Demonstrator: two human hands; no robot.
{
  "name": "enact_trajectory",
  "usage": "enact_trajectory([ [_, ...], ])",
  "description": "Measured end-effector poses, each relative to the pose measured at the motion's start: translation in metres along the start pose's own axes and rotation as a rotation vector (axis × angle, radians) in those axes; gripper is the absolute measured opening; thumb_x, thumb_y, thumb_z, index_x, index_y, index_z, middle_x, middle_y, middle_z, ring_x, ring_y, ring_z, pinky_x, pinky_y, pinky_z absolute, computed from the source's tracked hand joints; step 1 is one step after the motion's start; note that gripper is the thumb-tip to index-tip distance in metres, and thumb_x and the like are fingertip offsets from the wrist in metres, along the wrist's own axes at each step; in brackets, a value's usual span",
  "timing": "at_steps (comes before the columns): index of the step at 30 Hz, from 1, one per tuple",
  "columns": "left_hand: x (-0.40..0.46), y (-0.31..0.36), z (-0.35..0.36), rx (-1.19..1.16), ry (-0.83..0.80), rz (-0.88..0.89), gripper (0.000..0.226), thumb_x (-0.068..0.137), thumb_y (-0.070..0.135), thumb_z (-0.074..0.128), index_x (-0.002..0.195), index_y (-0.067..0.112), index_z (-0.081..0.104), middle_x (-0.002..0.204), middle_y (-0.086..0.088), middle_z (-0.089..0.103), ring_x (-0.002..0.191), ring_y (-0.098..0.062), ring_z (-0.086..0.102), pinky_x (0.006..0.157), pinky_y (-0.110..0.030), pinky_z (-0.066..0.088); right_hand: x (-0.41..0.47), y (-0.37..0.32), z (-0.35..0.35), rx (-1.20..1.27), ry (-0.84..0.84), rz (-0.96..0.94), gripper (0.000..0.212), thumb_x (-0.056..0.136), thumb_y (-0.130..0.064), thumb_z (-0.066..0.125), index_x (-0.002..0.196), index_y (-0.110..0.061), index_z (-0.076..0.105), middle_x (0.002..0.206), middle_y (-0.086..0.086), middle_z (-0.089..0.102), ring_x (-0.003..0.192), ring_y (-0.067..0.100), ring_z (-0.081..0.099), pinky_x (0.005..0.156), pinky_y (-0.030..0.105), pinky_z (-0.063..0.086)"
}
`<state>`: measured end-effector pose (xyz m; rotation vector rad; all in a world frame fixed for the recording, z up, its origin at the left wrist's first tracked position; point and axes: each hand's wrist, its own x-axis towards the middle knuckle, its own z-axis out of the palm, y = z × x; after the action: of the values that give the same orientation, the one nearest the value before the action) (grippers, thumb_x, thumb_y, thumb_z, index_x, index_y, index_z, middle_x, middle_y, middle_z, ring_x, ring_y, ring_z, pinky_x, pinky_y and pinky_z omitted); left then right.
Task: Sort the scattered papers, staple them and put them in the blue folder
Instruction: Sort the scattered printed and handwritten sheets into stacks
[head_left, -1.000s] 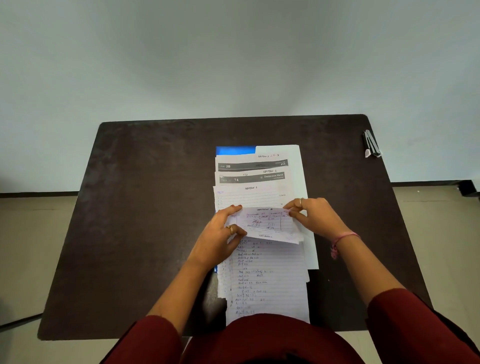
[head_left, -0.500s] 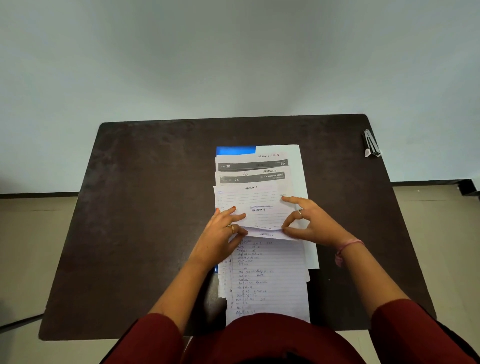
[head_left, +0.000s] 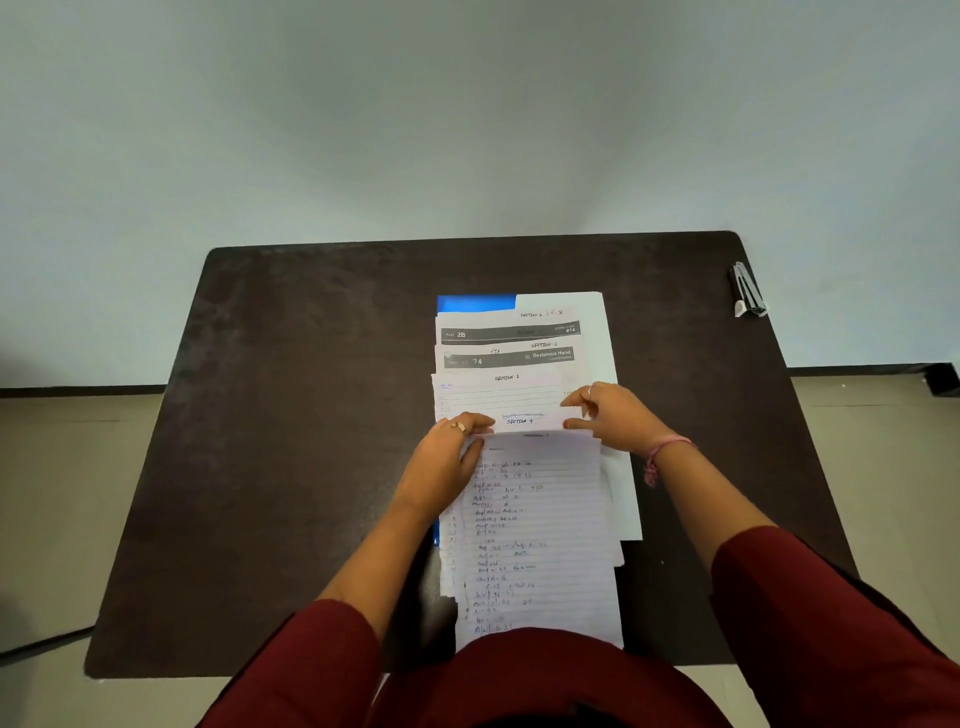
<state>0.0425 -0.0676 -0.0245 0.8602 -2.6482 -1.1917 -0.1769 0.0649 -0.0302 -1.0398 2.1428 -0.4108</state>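
Pinching the "Section 4" sheet at both edges, her left hand and right hand are seemingly squaring it on the fanned papers covering the blue folder, stapler waiting well apart.

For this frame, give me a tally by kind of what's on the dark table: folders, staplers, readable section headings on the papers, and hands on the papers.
Blue folder, mostly covered by papers: 1
Silver and black stapler at the table's far right corner: 1
Readable handwritten section headings on the white paper sheets: 4
Hands on the papers, left hand and right hand: 2
Total: 8
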Motion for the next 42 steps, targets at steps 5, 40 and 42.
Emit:
enact_trajectory([
  [5, 0.019, -0.002, 0.001, 0.001, -0.061, -0.103, 0.036, 0.092, 0.009, 0.057, 0.128, 0.012, 0.053, 0.128, -0.002, 0.056, 0.119, -0.015, 0.052, 0.098, -0.017, 0.035, -0.009, -0.009, -0.005, 0.335, 0.030, 0.148, 0.054, 0.093, -0.051, 0.049, 0.054, -0.014, 0.039, 0.056, 0.006, 0.046, 0.052, 0.012, 0.038, 0.057, 0.024, 0.032],
  [40, -0.011, 0.037, 0.022, -0.776, 0.088, -0.529, 0.039, 0.101, 0.032, 0.042, 0.134, 0.013, 0.049, 0.132, 0.000, 0.057, 0.123, -0.017, 0.052, 0.108, -0.039, 0.040, -0.070, -0.019, 0.045, 0.910, 0.193, 0.051, 0.037, 0.098, -0.023, 0.051, 0.134, -0.023, 0.041, 0.130, -0.005, 0.057, 0.118, 0.011, 0.056, 0.102, 0.037, 0.046],
  [42, -0.009, 0.036, 0.024, -0.767, 0.094, -0.547, 0.042, 0.100, 0.033, 0.043, 0.136, 0.010, 0.047, 0.136, -0.004, 0.055, 0.126, -0.019, 0.050, 0.108, -0.041, 0.039, -0.069, -0.015, 0.041, 0.915, 0.253, 0.065, 0.032, 0.098, -0.017, 0.051, 0.128, -0.024, 0.045, 0.127, -0.002, 0.059, 0.116, 0.013, 0.057, 0.102, 0.039, 0.046],
])
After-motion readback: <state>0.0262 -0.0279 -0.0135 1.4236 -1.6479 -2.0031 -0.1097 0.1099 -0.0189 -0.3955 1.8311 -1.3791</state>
